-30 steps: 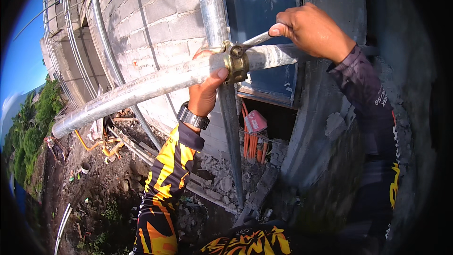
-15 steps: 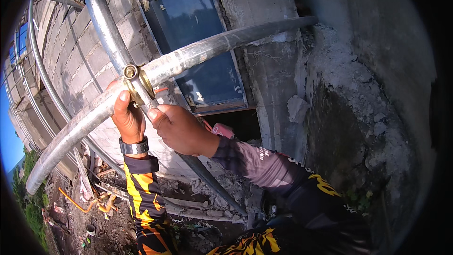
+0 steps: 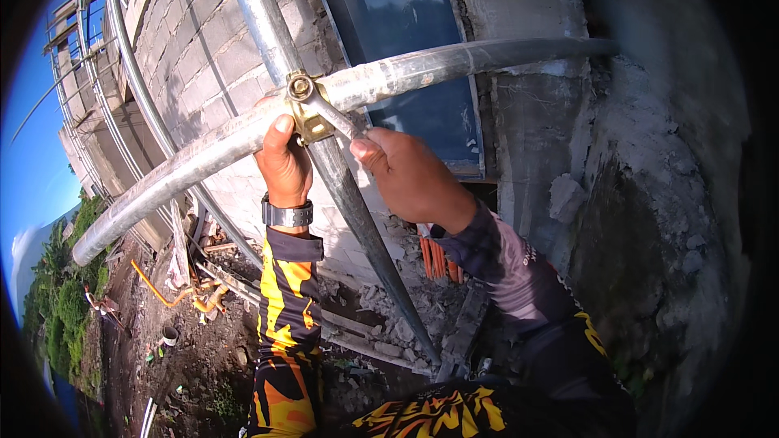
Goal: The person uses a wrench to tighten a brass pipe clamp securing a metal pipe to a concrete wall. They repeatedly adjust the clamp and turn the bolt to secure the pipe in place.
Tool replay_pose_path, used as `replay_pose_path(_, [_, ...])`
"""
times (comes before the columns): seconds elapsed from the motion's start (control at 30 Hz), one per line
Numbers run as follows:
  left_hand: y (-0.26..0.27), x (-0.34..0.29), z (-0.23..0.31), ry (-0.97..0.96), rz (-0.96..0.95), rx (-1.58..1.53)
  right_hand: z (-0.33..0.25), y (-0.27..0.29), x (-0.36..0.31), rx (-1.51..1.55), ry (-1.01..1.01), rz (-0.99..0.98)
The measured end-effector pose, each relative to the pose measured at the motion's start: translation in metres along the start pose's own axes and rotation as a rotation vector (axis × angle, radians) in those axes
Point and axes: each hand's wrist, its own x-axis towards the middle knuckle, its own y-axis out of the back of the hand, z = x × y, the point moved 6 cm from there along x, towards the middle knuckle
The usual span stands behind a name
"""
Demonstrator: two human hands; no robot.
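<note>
Wrench [image 3: 336, 119] has swung within the last second from the clamp's [image 3: 312, 130] upper right to its lower right, probably one turning stroke. Clamp sits upper left of frame centre. Right hand [image 3: 418, 177] is closed around the wrench; left hand [image 3: 286, 169] curls round the pipe [image 3: 203, 152].

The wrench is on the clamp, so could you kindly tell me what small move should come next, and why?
Probably a short turn of the wrench by the right hand: its round end sits on the clamp, that hand grips its other end, and the left hand holds the pipe beside the clamp. The picture doesn't settle which way to turn.
</note>
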Motion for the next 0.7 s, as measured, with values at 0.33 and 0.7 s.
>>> replay_pose_path(0.33, [-0.009,-0.001,0.004,0.053,-0.033,0.021,-0.039,0.088,0.039,-0.622,0.36,-0.094])
replay_pose_path(0.7, [0.0,-0.001,0.001,0.013,0.042,0.049,-0.035,0.106,0.058,-0.637,0.226,-0.086])
